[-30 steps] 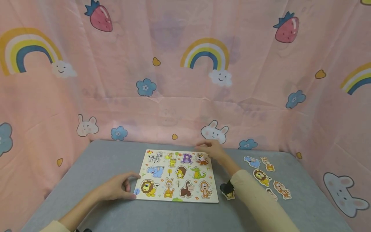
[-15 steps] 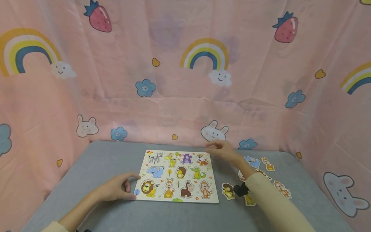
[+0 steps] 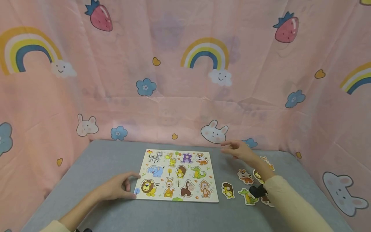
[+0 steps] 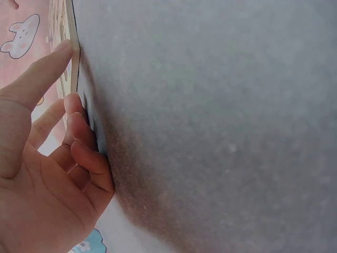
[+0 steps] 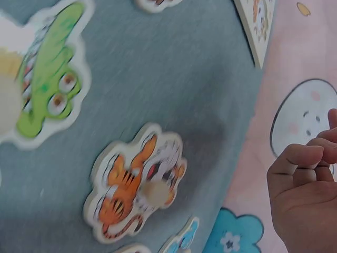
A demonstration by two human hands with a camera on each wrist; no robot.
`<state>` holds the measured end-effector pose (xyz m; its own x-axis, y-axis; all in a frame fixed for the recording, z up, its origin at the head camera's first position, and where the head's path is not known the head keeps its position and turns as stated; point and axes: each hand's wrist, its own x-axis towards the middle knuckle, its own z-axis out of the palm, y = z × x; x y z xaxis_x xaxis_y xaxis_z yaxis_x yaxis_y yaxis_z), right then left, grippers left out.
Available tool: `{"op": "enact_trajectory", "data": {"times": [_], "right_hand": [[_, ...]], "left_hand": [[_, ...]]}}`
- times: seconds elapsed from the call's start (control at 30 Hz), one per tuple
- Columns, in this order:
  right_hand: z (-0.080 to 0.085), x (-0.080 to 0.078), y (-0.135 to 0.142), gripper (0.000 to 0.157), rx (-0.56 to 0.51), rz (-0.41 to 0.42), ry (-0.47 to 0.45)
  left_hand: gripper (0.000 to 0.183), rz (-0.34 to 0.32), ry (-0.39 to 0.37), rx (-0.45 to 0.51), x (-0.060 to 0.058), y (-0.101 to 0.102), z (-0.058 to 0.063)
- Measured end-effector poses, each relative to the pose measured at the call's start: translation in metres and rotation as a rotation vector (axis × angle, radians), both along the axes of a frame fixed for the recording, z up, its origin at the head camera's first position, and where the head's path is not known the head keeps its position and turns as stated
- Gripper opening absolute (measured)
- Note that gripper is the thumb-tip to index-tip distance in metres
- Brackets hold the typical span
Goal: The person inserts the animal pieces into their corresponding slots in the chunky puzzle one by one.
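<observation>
A cream wooden puzzle board (image 3: 213, 196) with animal pictures lies flat on the grey table. My left hand (image 3: 116, 187) touches its left edge, thumb at the near corner and index finger farther up; in the left wrist view the thumb tip (image 4: 64, 46) presses the board's side and other fingers bend at the cloth. My right hand (image 3: 239, 151) hovers past the board's far right corner, fingers loosely bent around nothing. Below it lie a tiger piece (image 3: 245, 177) with a round knob, a hedgehog piece (image 3: 228, 190) and a crocodile piece (image 3: 248, 197).
More animal pieces, including a lion (image 3: 257, 175) and a kangaroo (image 3: 268, 162), lie at the right, partly hidden by the right forearm. A pink patterned curtain (image 3: 171, 112) hangs around the table's back and sides.
My right hand has moved right, from above the board's far right corner to beyond it, uncovering the hedgehog, crocodile and tiger pieces. The left hand and the board stay put.
</observation>
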<state>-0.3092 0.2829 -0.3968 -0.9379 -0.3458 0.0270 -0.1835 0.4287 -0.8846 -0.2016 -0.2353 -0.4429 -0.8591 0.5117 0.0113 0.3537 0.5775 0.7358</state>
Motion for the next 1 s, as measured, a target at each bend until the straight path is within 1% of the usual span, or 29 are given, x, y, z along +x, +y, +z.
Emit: {"op": "enact_trajectory", "data": {"times": [0.17, 0.37, 0.53, 0.67, 0.77, 0.87, 1.0], "right_hand": [[-0.001, 0.004, 0.011, 0.051, -0.008, -0.007, 0.015], [-0.003, 0.015, 0.024, 0.049, -0.023, 0.018, 0.04], [-0.009, 0.023, 0.037, 0.047, 0.027, 0.01, 0.092], [-0.013, 0.03, 0.047, 0.042, 0.066, 0.004, 0.166], [-0.016, 0.034, 0.053, 0.039, 0.092, -0.009, 0.204], [-0.019, 0.039, 0.059, 0.036, 0.095, -0.007, 0.221], [-0.024, 0.046, 0.067, 0.032, 0.105, 0.02, 0.239]], "left_hand": [[0.066, -0.003, -0.001, 0.0, 0.0, 0.0, 0.0], [0.066, 0.002, -0.011, -0.004, 0.0, 0.0, 0.0], [0.066, 0.0, -0.01, 0.001, 0.0, -0.001, 0.0], [0.066, -0.002, -0.005, 0.003, 0.0, -0.001, 0.0], [0.066, -0.001, -0.002, 0.001, 0.001, -0.001, 0.001], [0.066, 0.004, -0.003, -0.001, 0.002, -0.001, 0.001], [0.066, 0.007, 0.0, 0.0, 0.003, 0.0, 0.001]]}}
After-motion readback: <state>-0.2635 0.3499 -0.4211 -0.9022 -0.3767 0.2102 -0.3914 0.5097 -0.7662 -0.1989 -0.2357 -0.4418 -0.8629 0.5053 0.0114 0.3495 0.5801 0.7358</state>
